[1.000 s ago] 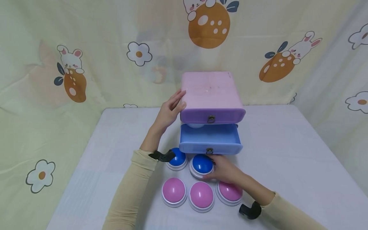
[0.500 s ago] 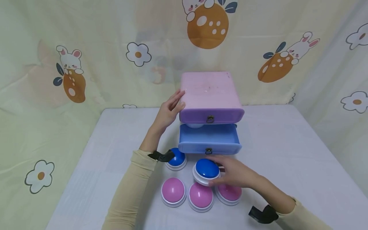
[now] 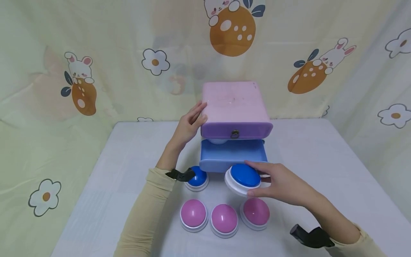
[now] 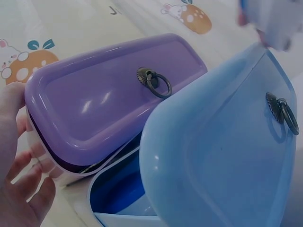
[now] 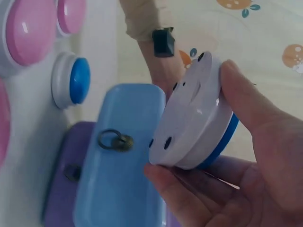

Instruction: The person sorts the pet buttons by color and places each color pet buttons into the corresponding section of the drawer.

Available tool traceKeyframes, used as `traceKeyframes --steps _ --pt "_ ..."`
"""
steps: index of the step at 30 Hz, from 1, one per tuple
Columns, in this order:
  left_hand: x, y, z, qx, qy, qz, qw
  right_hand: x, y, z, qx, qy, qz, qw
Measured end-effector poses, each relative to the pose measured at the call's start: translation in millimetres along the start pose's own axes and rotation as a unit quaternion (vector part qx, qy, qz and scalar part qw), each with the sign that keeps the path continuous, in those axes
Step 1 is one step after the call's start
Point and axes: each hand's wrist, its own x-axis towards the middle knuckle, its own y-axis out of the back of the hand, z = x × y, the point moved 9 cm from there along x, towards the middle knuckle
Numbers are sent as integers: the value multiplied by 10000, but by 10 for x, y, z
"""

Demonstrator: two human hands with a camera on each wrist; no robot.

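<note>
- Held button [image 3: 245, 175]: glossy blue dome on a white round base, lifted and tilted, in front of the blue drawer [image 3: 213, 165]; its underside, white with small dark spots, shows in the right wrist view.
- Right hand [image 3: 280, 184], at the button's three o'clock: its grip is narrowed on the button, thumb and fingers at opposite edges of the white base.
- Left hand [image 3: 188, 125]: its grip is wide, extended fingers against the pink cabinet [image 3: 236, 101] at nine o'clock.
- Blue drawer, pulled out: a partly hidden white rounded thing [image 3: 217, 141] lies at ten o'clock inside; the left wrist view shows a deep blue curve [image 4: 125, 191] there.
- Purple drawer [image 3: 253, 131], above: pushed in, contents hidden.
- Table [image 3: 321, 171]: from the held button, another blue button [image 3: 197, 176] sits at nine o'clock, pink buttons [image 3: 224, 217] at eight, seven and five.
</note>
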Motion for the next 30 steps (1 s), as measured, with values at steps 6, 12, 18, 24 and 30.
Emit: traceKeyframes --steps 6,12,18,24,30 --pt "-4 -3 -6 14 -28 -20 10000 16 233 24 -236 -262 608 9975" --pt "-12 0 -18 34 -14 -32 10000 89 380 80 -409 -388 983 9936" --pt "-25 4 -21 46 -10 -25 10000 203 433 195 -576 -504 922 9928" --pt "-17 -4 -28 19 24 -63 10000 307 443 263 -533 -563 869 9932" --pt "-41 -15 93 -24 20 -126 9999 396 466 314 -506 -618 955 9922"
